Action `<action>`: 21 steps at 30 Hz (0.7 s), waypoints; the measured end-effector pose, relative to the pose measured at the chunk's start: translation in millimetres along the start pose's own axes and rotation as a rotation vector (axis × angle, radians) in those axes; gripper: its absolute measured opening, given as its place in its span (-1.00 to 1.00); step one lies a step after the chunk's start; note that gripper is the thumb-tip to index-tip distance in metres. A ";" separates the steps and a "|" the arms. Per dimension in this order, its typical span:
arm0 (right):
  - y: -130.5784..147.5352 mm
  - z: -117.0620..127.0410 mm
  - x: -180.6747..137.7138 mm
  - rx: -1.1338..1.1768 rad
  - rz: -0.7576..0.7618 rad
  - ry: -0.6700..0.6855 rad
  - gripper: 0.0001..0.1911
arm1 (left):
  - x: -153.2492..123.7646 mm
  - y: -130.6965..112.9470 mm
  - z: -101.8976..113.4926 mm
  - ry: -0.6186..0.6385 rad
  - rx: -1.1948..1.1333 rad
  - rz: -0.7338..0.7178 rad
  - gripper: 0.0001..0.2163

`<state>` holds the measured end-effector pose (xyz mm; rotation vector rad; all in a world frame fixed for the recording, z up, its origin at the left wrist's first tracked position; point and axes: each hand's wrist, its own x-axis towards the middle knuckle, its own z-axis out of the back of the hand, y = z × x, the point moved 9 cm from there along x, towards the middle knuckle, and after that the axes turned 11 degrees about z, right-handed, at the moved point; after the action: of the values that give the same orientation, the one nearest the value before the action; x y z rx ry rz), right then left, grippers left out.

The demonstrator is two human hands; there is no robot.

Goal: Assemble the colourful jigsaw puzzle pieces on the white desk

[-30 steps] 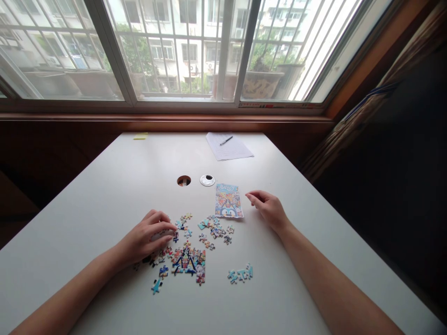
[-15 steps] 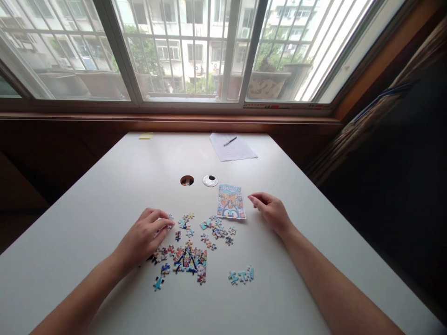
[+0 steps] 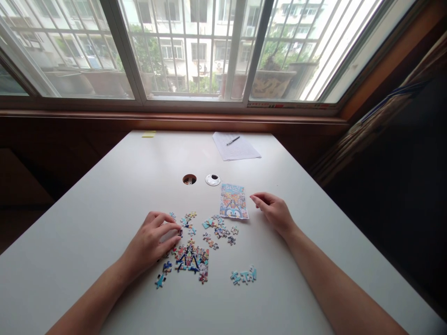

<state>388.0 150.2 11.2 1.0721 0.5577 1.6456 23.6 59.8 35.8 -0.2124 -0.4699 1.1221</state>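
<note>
My left hand [image 3: 155,235] hovers over the left part of the jigsaw pieces, fingers and thumb apart. Its fingertips are at a small dark puzzle piece [image 3: 180,233]; whether they touch it I cannot tell. Just below is a partly joined puzzle section [image 3: 192,258], and my hand hides some pieces left of it. My right hand [image 3: 274,211] rests on the table with fingers curled together and nothing visible in them. Beside its fingertips lies the picture sheet [image 3: 234,201]. Loose puzzle pieces [image 3: 220,228] are scattered in the middle, and joined light-blue pieces [image 3: 243,276] lie at lower right.
The white table [image 3: 104,204] has an open round hole [image 3: 189,179] and a round metal cover [image 3: 213,180]. Farther back are paper sheets [image 3: 237,149] with a pen [image 3: 233,140] on them, and a yellow sticky note [image 3: 148,134]. A barred window stands behind.
My left hand has moved right and slightly down, from the upper-left piece to the dark piece. My right hand stays in place beside the picture sheet. The view has shifted slightly.
</note>
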 end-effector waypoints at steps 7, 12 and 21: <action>4.2 -0.8 1.8 -0.002 0.009 0.002 -0.62 | -0.3 -6.0 -1.2 0.009 0.071 -0.005 -0.84; 3.5 -0.7 3.1 -0.047 0.010 -0.011 -0.65 | -1.0 -6.3 -1.7 0.009 0.037 0.003 -0.84; 9.2 -8.8 8.4 -0.199 0.129 0.050 -0.75 | 0.2 2.5 -9.0 0.074 -0.029 0.072 -0.86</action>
<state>375.3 156.2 17.2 0.9392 0.3541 1.8037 25.7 61.7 26.9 -0.2975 -0.4158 1.1744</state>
